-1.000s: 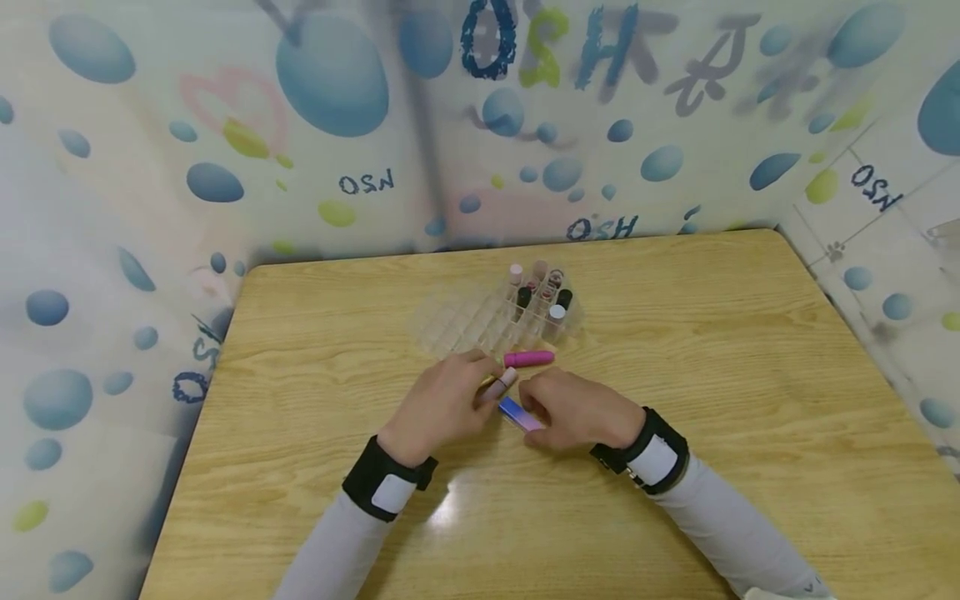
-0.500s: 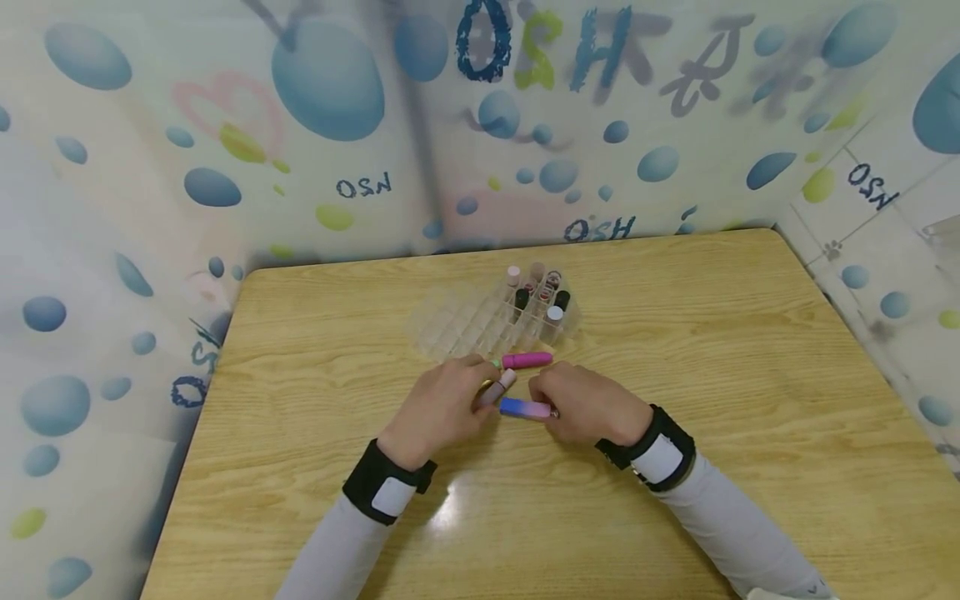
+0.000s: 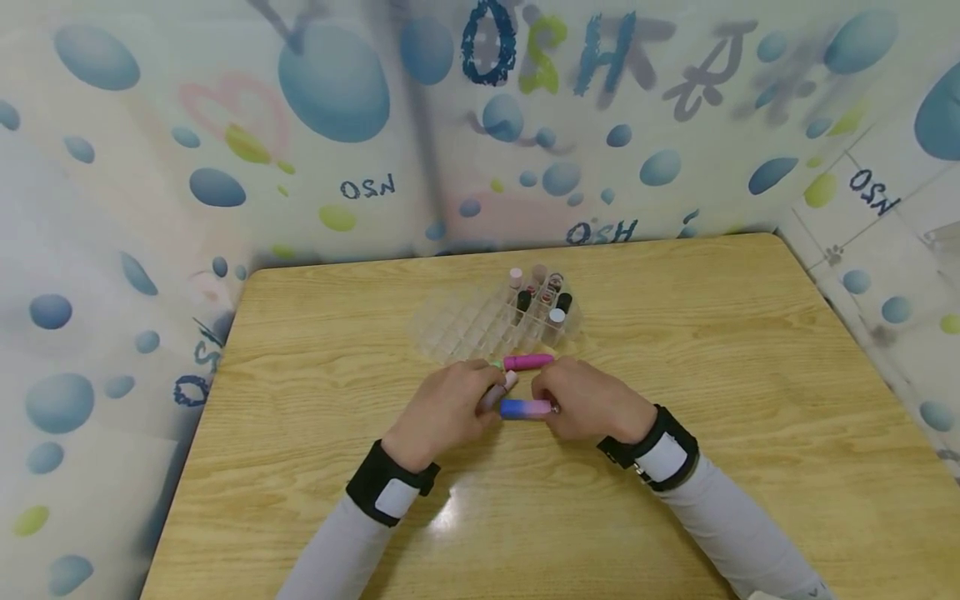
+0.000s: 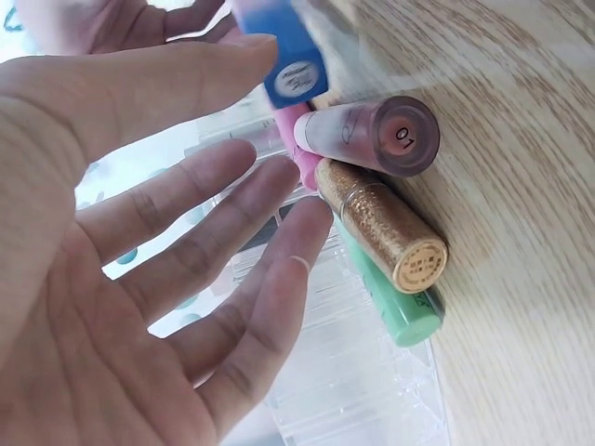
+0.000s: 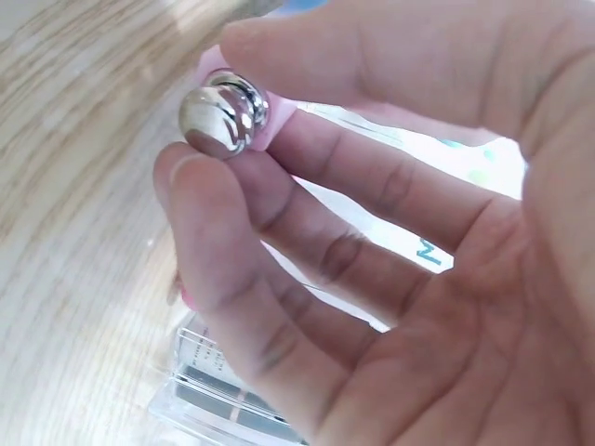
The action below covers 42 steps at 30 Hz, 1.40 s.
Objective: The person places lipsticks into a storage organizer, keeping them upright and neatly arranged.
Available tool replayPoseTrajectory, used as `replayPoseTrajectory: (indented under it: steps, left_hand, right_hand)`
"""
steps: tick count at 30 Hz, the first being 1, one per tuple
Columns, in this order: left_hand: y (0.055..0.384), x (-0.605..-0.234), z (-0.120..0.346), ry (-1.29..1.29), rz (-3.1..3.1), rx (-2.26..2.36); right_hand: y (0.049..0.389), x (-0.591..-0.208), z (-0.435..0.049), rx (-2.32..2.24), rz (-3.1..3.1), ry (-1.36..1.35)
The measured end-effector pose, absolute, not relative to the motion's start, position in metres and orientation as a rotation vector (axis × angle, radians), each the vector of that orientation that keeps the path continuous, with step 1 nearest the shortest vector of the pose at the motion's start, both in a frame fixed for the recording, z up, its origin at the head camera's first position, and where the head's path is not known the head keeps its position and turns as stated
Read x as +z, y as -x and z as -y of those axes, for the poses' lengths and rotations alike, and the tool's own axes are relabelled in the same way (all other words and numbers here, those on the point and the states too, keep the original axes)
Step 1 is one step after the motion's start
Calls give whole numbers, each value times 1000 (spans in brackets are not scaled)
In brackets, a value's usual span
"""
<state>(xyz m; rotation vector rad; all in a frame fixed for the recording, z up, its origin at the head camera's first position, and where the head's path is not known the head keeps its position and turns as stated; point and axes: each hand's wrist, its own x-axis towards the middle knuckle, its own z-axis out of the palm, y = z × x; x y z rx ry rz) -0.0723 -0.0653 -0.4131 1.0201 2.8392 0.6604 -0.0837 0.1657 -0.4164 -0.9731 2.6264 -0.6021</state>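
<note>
My right hand [image 3: 588, 404] pinches a blue-to-pink lipstick tube [image 3: 525, 409] between thumb and fingers, its blue end pointing left. A silver ball-shaped end [image 5: 218, 119] shows at the pink side in the right wrist view. My left hand [image 3: 442, 408] has its fingers loosely spread, the thumb tip overlapping the blue end in the left wrist view. Close by its fingertips lie a lip gloss tube [image 4: 367, 135] marked 01, a glittery gold lipstick [image 4: 386, 228] and a light green tube [image 4: 395, 302]. Behind them lies a magenta lipstick [image 3: 528, 362].
A clear compartment organizer [image 3: 457, 325] stands behind the hands. Several upright cosmetic tubes and bottles [image 3: 523, 302] fill its right part, and its left slots look bare. The wooden table [image 3: 300, 333] meets a patterned wall covering [image 3: 480, 167] at the back.
The right hand has turned the blue-to-pink tube from slanted to level and shifted slightly right. Its silver end came into view. The left hand has hardly moved.
</note>
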Motion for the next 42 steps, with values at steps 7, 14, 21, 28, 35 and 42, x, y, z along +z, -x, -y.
replayPoseTrajectory:
  steps: [7,14,21,28,35,42]
  left_hand:
    - [72,-415,64,-1013,-2841,652]
    - [72,-416,61,-1033,-2854,670]
    - [73,-415,60,-1043,-2887,674]
    - [74,-414,60,-1023,-2872,721]
    - [76,-416,57,-1022,-2896,690]
    - [76,-417,57,-1028,-2906,650]
  right_hand:
    - [84,-408,-167,-672,-2675,1010]
    - [84,-401,-166,-686,-2725,1017]
    - [84,-400,-168,-710,-2746,971]
    - [84,-397,-171,-758,-2762,966]
    - [85,-394,-173,-805,-2765,991]
    - [86,-392,-175,-942,-2717,992]
